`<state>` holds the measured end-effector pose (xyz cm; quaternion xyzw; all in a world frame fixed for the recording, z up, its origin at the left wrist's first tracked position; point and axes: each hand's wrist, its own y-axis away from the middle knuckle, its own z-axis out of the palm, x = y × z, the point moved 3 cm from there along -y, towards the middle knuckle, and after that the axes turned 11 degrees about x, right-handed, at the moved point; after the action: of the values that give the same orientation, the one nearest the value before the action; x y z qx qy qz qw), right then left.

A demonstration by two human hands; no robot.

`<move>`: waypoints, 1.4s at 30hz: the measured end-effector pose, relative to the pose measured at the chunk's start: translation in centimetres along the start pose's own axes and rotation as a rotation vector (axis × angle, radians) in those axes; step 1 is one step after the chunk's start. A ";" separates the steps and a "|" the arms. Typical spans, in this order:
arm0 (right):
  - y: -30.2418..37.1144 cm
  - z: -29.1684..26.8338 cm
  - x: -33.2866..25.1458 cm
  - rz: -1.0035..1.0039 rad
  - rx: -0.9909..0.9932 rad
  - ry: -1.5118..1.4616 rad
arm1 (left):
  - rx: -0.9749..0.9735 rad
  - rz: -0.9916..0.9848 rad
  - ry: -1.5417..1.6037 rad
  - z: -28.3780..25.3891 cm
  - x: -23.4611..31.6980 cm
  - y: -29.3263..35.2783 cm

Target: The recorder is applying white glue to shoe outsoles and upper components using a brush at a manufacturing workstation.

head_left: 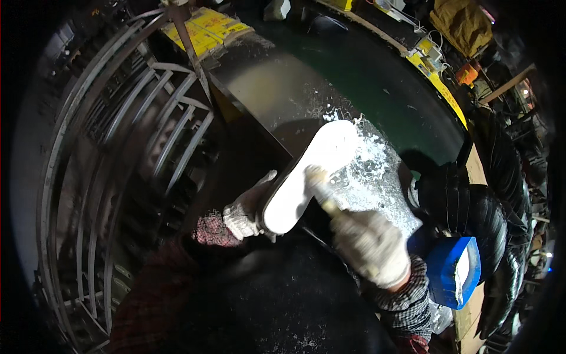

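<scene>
A white shoe sole (293, 192) lies slantwise in front of me, its near end in my gloved left hand (246, 211). The fingers of that hand are closed at the sole's left edge and partly hidden by it. My gloved right hand (374, 245) is wrapped round the handle of a brush (325, 194), slightly blurred. The bristles touch the sole's right edge near its middle. Beneath the sole's far end is a work surface (383, 194) smeared with white. Right of my right hand stands a blue container (446, 272) with white stuff inside.
At the left rises a curved metal rack (97, 177) with bars. A yellow printed sheet or carton (206, 29) lies at the far left. A dark green surface (377, 82) stretches across the back. Shiny black material (507, 248) bulges beside a wooden edge (476, 165) on the right.
</scene>
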<state>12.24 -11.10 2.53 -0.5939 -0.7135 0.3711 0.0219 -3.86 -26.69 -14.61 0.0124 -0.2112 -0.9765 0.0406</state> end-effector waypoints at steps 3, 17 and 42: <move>0.5 -2.1 -0.7 0.055 0.083 -0.202 | 0.343 0.345 -0.338 6.1 1.4 0.2; 23.1 -13.4 -1.5 0.953 1.077 -0.219 | 0.116 -0.063 -0.840 15.5 -5.8 -19.7; 25.1 -20.7 -4.3 1.002 1.037 0.618 | 0.049 0.573 -0.337 15.2 3.8 0.2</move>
<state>44.11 -3.91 5.35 -0.8355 -0.0577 0.4402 0.3239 -8.30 -20.94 -0.69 -0.2084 -0.2334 -0.9082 0.2779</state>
